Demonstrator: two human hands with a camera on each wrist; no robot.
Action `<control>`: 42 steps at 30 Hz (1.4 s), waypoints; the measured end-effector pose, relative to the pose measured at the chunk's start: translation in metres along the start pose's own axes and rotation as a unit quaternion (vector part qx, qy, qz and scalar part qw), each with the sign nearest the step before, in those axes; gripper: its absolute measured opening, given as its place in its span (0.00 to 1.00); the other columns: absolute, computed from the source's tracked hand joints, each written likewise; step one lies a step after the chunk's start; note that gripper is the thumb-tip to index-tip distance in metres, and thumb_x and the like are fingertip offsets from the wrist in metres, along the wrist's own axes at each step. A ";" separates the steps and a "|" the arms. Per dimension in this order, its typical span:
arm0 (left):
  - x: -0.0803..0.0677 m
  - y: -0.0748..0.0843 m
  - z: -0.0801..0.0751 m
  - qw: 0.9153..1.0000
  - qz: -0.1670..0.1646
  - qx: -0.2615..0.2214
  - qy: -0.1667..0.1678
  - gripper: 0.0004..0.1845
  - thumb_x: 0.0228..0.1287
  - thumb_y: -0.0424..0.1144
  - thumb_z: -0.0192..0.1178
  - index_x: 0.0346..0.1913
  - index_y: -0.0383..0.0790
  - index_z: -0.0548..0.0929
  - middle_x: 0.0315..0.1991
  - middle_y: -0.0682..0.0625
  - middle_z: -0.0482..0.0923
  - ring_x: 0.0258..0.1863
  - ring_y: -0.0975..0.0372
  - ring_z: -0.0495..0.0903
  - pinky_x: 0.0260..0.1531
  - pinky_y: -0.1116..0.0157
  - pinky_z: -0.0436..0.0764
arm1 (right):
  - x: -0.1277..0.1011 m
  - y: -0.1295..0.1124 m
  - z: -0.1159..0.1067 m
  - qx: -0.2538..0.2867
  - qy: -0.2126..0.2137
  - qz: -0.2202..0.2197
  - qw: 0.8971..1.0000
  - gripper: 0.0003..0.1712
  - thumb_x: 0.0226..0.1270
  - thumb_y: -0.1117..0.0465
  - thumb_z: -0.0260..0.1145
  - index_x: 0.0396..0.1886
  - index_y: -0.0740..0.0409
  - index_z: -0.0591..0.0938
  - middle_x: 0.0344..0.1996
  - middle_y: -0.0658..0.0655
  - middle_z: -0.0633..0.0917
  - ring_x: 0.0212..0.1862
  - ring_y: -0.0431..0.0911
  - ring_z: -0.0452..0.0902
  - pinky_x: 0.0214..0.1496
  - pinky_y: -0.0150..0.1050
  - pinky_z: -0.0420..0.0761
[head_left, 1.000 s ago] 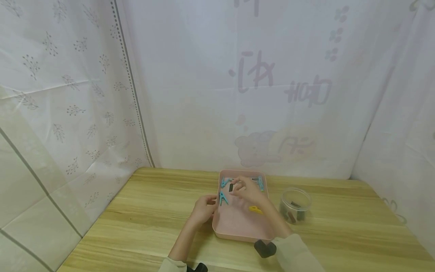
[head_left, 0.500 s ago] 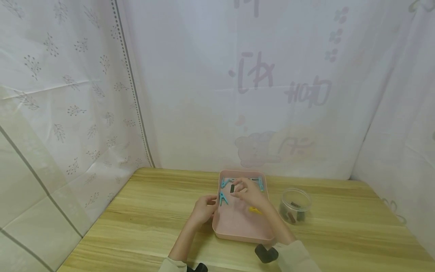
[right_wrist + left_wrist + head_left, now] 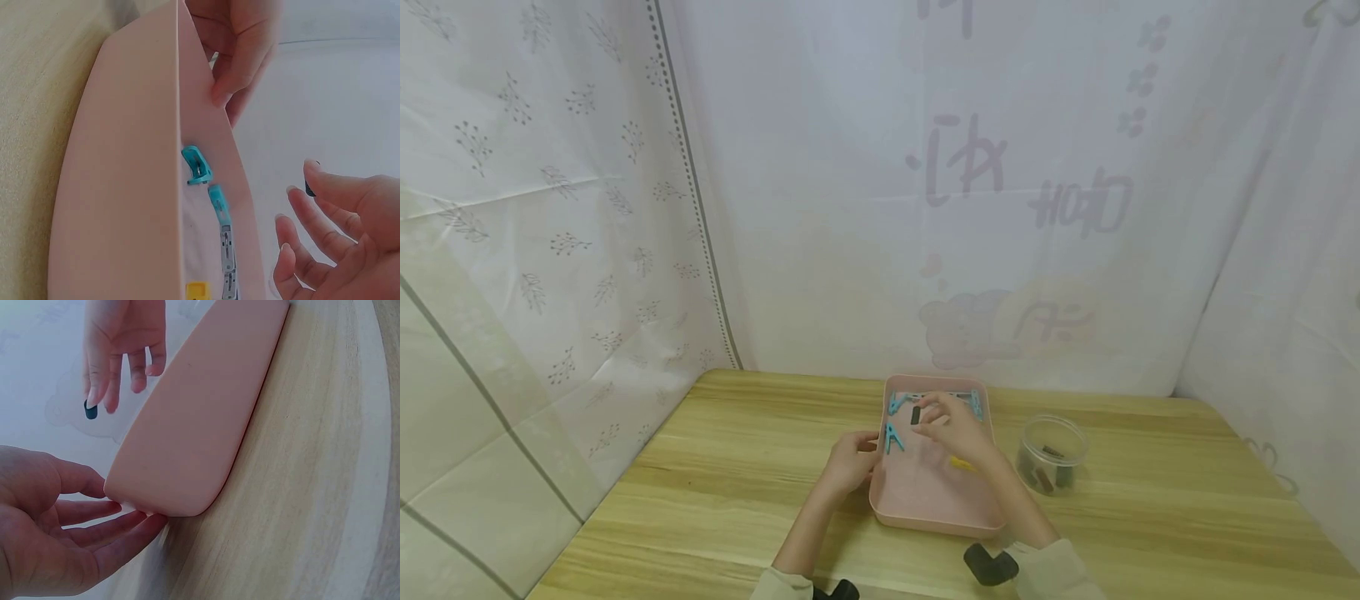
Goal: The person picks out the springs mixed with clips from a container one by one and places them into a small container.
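Head view: pink tray (image 3: 925, 500) mid-table. Left hand (image 3: 850, 461) steadies tray's left wall, fingers loose. Right hand (image 3: 951, 425) above tray pinches dark clip (image 3: 915, 416); jar (image 3: 1051, 454) right of tray.
Left wrist view: fingers (image 3: 119, 528) touch tray corner.
Right wrist view: blue clips (image 3: 199, 165) on tray rim.

Left hand (image 3: 850, 461) sits low with the forearm running up from the bottom edge, fingers (image 3: 94, 512) mostly straight and a bit spread — nothing gripped, just the tips touching. Right hand (image 3: 953, 427) is further out and raised a little, arm in a pale sleeve (image 3: 1060, 571), thumb and forefinger pinched together while the other fingers (image 3: 312, 225) fan loosely.
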State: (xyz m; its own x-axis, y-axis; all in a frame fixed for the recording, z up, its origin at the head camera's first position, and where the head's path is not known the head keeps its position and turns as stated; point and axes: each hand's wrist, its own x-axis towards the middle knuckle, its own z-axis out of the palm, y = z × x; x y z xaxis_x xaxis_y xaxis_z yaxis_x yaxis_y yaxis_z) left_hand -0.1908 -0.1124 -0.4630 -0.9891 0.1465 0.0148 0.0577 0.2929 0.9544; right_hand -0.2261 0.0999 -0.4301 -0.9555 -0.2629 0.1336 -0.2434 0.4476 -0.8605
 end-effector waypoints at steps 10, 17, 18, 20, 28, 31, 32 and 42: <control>0.000 0.000 0.001 1.000 0.003 0.003 0.000 0.23 0.74 0.30 0.59 0.66 0.18 0.76 0.54 0.27 0.80 0.48 0.41 0.87 0.43 0.54 0.91 | -0.004 0.000 -0.004 0.002 0.003 -0.008 1.000 0.21 0.71 0.65 0.72 0.59 0.67 0.79 0.45 0.65 0.87 0.42 0.51 0.86 0.47 0.51 0.90; 0.001 -0.001 0.001 1.000 0.003 0.004 0.002 0.23 0.74 0.30 0.59 0.65 0.18 0.77 0.54 0.28 0.81 0.47 0.42 0.87 0.42 0.55 0.91 | -0.006 0.000 -0.005 0.004 0.009 -0.010 1.000 0.21 0.70 0.65 0.73 0.59 0.67 0.79 0.44 0.65 0.88 0.42 0.55 0.87 0.46 0.53 0.89; 0.001 -0.001 0.001 1.000 0.002 0.004 0.002 0.22 0.74 0.30 0.59 0.65 0.19 0.77 0.54 0.28 0.81 0.47 0.42 0.87 0.42 0.55 0.91 | -0.007 0.000 -0.005 0.003 0.011 -0.012 1.000 0.21 0.70 0.65 0.73 0.59 0.67 0.79 0.44 0.65 0.88 0.42 0.55 0.87 0.46 0.53 0.89; 0.001 -0.001 0.001 1.000 0.001 0.004 0.001 0.22 0.74 0.30 0.59 0.65 0.19 0.77 0.54 0.28 0.81 0.47 0.43 0.87 0.43 0.55 0.91 | -0.008 0.000 -0.006 0.002 0.014 -0.013 1.000 0.21 0.70 0.65 0.73 0.59 0.67 0.79 0.43 0.64 0.88 0.42 0.55 0.87 0.46 0.53 0.89; 0.001 -0.001 0.001 1.000 0.001 0.003 -0.001 0.22 0.74 0.28 0.58 0.65 0.19 0.77 0.54 0.27 0.81 0.48 0.41 0.88 0.42 0.55 0.91 | -0.012 0.001 -0.008 0.006 0.022 -0.015 1.000 0.23 0.70 0.64 0.73 0.60 0.68 0.79 0.45 0.64 0.87 0.44 0.56 0.86 0.46 0.48 0.89; 0.001 -0.001 0.001 1.000 0.003 0.004 0.001 0.22 0.73 0.28 0.58 0.65 0.18 0.77 0.54 0.27 0.81 0.47 0.41 0.88 0.41 0.55 0.91 | -0.013 0.004 -0.009 0.009 0.021 -0.021 1.000 0.23 0.70 0.64 0.73 0.60 0.68 0.79 0.46 0.66 0.87 0.43 0.57 0.86 0.46 0.48 0.89; 0.001 -0.001 0.001 1.000 0.003 0.004 0.002 0.22 0.73 0.28 0.58 0.65 0.19 0.77 0.54 0.27 0.81 0.47 0.40 0.88 0.42 0.55 0.91 | -0.013 0.005 -0.010 0.008 0.021 -0.024 0.999 0.23 0.70 0.63 0.73 0.60 0.68 0.79 0.46 0.66 0.87 0.43 0.56 0.86 0.46 0.47 0.89; 0.000 0.001 0.001 1.000 0.005 -0.002 0.004 0.23 0.73 0.28 0.58 0.66 0.17 0.75 0.53 0.27 0.81 0.47 0.40 0.87 0.42 0.53 0.91 | -0.015 0.010 -0.014 0.025 0.023 -0.020 0.999 0.22 0.71 0.66 0.71 0.62 0.67 0.78 0.47 0.67 0.86 0.41 0.62 0.87 0.47 0.50 0.89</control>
State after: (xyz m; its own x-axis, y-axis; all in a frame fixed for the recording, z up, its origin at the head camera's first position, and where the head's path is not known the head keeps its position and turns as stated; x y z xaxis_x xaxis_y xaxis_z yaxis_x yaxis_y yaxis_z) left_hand -0.1905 -0.1114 -0.4625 -0.9896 0.1412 0.0259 0.0661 0.2879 0.9554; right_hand -0.2165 0.1207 -0.4340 -0.9520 -0.2403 0.1896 -0.2742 0.3942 -0.8772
